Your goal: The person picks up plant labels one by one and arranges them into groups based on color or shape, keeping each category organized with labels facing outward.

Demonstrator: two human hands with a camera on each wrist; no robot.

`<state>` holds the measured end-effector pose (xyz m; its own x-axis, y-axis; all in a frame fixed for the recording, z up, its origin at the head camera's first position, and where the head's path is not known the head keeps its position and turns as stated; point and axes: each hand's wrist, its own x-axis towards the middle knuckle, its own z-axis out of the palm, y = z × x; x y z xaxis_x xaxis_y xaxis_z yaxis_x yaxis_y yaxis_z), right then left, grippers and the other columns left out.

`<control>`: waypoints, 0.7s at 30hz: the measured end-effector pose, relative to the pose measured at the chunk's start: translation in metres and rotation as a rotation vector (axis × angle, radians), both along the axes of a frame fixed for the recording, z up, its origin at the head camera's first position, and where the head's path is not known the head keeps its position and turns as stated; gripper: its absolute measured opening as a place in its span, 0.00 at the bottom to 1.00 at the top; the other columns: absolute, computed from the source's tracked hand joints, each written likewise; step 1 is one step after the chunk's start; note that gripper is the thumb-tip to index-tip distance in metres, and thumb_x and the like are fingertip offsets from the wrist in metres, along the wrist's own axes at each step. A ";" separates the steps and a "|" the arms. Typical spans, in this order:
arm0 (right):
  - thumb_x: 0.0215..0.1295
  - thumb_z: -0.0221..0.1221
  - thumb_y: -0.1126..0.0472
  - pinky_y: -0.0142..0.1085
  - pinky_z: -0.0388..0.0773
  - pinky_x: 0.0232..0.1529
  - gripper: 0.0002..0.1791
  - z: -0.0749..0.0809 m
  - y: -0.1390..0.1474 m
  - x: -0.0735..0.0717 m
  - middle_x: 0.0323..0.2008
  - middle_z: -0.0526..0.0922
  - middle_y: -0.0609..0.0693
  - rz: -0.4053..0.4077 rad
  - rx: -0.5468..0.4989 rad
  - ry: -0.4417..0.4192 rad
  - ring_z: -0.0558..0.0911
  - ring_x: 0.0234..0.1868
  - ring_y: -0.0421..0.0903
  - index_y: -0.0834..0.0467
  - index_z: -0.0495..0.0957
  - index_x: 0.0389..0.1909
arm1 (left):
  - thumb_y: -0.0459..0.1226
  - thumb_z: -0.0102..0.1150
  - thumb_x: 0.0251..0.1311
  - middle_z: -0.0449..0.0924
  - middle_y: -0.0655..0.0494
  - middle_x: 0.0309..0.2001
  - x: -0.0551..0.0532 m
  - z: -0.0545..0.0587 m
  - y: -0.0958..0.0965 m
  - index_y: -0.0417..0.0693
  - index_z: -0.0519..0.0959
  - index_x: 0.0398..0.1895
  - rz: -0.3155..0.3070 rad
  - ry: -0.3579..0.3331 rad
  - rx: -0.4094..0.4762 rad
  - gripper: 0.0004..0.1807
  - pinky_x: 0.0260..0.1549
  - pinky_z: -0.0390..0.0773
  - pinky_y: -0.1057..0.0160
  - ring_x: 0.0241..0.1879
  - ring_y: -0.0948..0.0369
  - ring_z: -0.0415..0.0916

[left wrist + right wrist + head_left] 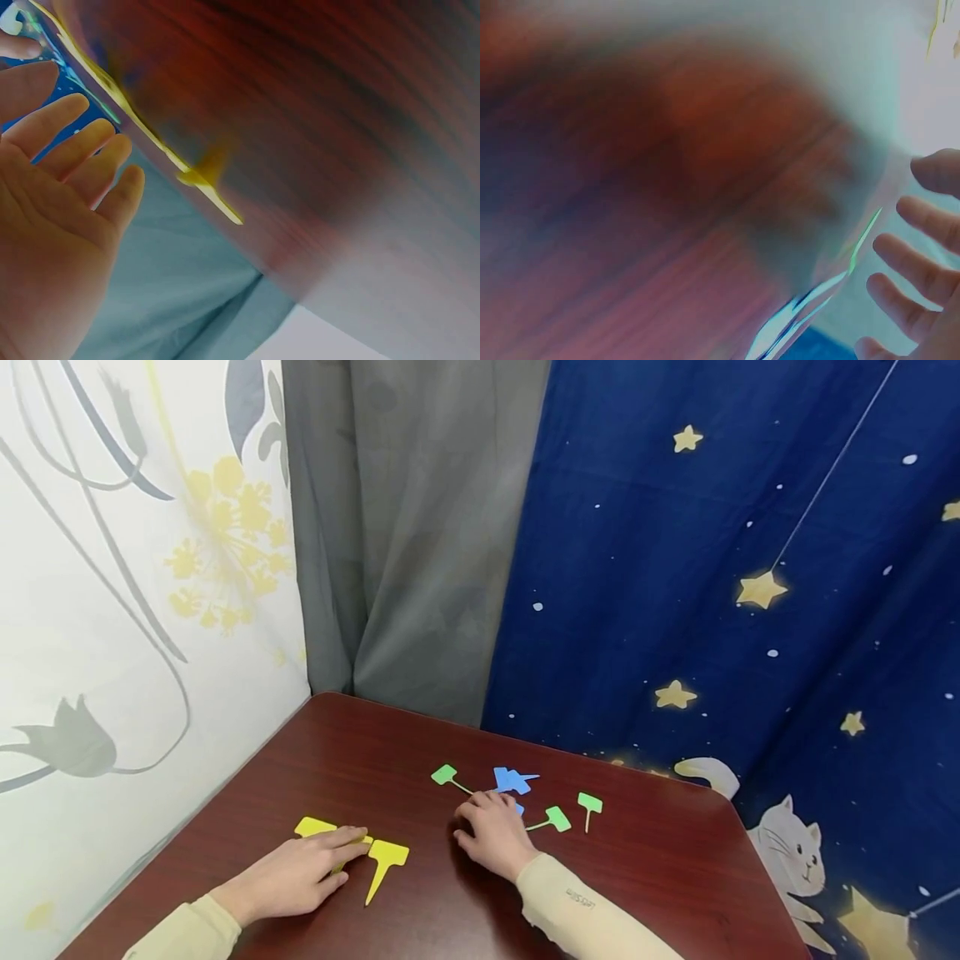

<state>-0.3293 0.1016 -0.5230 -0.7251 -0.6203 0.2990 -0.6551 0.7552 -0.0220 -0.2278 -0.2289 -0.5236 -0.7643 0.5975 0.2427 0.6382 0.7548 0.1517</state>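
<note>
Yellow T-shaped plant labels lie in a row on the table; one [388, 853] shows fully at the row's right end, another [315, 827] at its left. Over the row's middle my left hand [292, 875] rests with fingers extended, partly covering the labels. In the left wrist view those fingers [75, 157] look loose and slightly bent, gripping nothing. My right hand [495, 833] is lowered over blue plant labels [512, 781], hiding part of the pile. Its fingers [915, 262] are relaxed and spread in the right wrist view. Green plant labels [557, 818] lie around it.
Another green label [444, 773] lies behind the right hand to the left, and a further one [590, 803] to its right. The dark red table [660, 877] meets a white patterned curtain [150, 693] at left and a blue starry curtain [600, 610] behind.
</note>
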 end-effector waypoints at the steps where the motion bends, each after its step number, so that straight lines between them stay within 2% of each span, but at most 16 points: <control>1: 0.64 0.66 0.49 0.52 0.71 0.52 0.10 0.001 0.006 -0.001 0.43 0.80 0.43 -0.015 -0.004 0.015 0.76 0.50 0.47 0.45 0.85 0.45 | 0.40 0.62 0.66 0.73 0.49 0.67 0.000 0.001 0.003 0.47 0.79 0.63 -0.004 -0.006 0.002 0.22 0.50 0.80 0.49 0.63 0.51 0.74; 6: 0.63 0.68 0.52 0.44 0.68 0.38 0.12 0.002 0.034 -0.008 0.41 0.80 0.45 -0.105 -0.010 0.045 0.75 0.43 0.48 0.49 0.86 0.46 | 0.40 0.61 0.68 0.72 0.48 0.67 0.002 0.006 0.014 0.46 0.78 0.64 -0.033 -0.073 0.012 0.23 0.54 0.78 0.49 0.63 0.51 0.74; 8: 0.62 0.69 0.52 0.42 0.66 0.35 0.13 0.002 0.041 -0.011 0.41 0.81 0.46 -0.144 -0.013 0.048 0.75 0.41 0.47 0.50 0.86 0.46 | 0.41 0.61 0.68 0.73 0.48 0.67 0.001 0.006 0.018 0.46 0.79 0.64 -0.039 -0.071 0.009 0.22 0.54 0.78 0.49 0.63 0.51 0.74; 15: 0.60 0.70 0.48 0.43 0.67 0.33 0.16 0.000 0.055 -0.018 0.39 0.81 0.48 -0.266 0.009 0.049 0.74 0.36 0.47 0.51 0.87 0.45 | 0.41 0.62 0.67 0.75 0.47 0.65 -0.001 0.002 0.030 0.46 0.80 0.63 -0.046 0.008 -0.008 0.22 0.50 0.80 0.49 0.62 0.51 0.75; 21: 0.59 0.69 0.41 0.45 0.68 0.34 0.22 -0.005 0.057 -0.019 0.37 0.80 0.50 -0.322 0.025 0.011 0.74 0.36 0.49 0.52 0.87 0.46 | 0.43 0.63 0.66 0.77 0.46 0.62 -0.001 -0.002 0.035 0.45 0.82 0.59 -0.070 0.057 -0.010 0.21 0.45 0.82 0.51 0.58 0.51 0.78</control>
